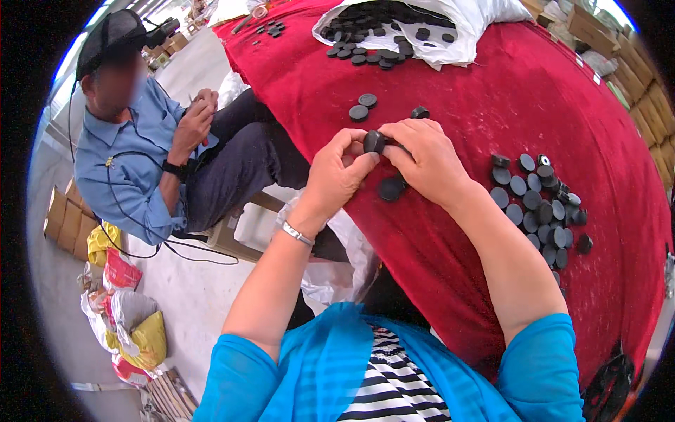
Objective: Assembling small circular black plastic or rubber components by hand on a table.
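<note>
My left hand and my right hand meet over the red table, both pinching one small black round disc between their fingertips. Another black disc lies on the cloth just below my hands. A silver bracelet sits on my left wrist. To my right lies a pile of several black discs. Three loose discs lie just beyond my hands.
A white sack holding many black discs lies open at the far side of the table. A seated person in a blue shirt works at the left. Cardboard boxes line the right edge. Bags lie on the floor.
</note>
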A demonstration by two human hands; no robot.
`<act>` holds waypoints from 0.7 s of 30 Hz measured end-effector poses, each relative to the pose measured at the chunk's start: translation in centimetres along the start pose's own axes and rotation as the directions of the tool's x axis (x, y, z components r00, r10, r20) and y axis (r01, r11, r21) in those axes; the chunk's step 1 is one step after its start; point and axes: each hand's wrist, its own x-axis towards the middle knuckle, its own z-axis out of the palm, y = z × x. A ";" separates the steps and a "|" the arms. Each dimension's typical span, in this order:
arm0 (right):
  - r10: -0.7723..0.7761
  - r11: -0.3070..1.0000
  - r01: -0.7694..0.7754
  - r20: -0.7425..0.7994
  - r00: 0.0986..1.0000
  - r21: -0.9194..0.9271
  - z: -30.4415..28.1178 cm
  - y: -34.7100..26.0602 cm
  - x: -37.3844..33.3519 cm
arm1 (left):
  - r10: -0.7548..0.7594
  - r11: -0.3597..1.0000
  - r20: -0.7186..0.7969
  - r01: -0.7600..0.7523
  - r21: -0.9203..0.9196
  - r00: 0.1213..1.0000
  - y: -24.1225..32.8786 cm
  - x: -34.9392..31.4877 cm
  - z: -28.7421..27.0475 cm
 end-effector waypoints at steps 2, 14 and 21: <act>-0.053 0.998 0.057 -0.103 0.993 0.034 0.3 -0.6 0.0 | 0.003 0.995 0.007 -0.003 -0.102 1.000 -0.2 -0.4 0.3; -0.065 0.973 0.070 -0.032 0.997 0.220 0.5 -2.5 0.0 | -0.221 0.774 0.142 0.262 -0.577 0.965 -0.8 -2.1 -1.0; 0.033 0.911 -0.095 0.158 0.987 0.401 0.4 -2.2 0.1 | -0.363 0.617 0.261 0.441 -0.652 0.894 -0.8 -2.0 -1.2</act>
